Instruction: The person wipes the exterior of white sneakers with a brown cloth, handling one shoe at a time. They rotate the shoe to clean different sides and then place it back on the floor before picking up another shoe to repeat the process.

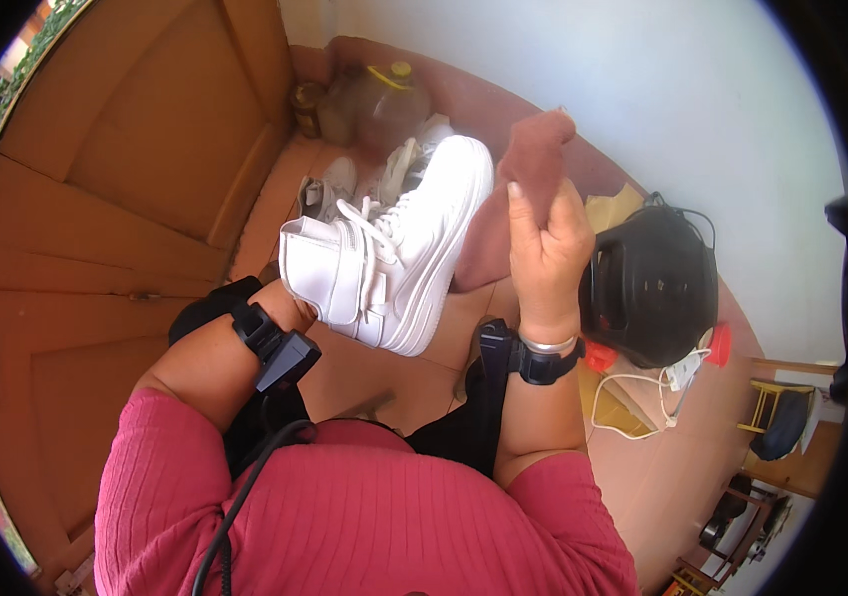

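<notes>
A white high-top sneaker (415, 249) with laces and an ankle strap is held up in front of me, its toe pointing up and right. My left hand (303, 304) grips it from behind the heel; most of the fingers are hidden by the shoe. To the right of the toe, my right hand (552, 238) pinches a reddish-brown cloth (538, 149) between thumb and fingers. Part of the cloth hangs down behind the shoe's sole. Whether the cloth touches the sole, I cannot tell.
More white shoes (338, 179) stand on the tiled floor (424, 376) beyond the sneaker. Behind them is a large clear bottle (394, 108) with a yellow cap. A black plastic appliance (655, 287) and a white cable (621, 430) lie right. A wooden door (163, 127) closes off the left.
</notes>
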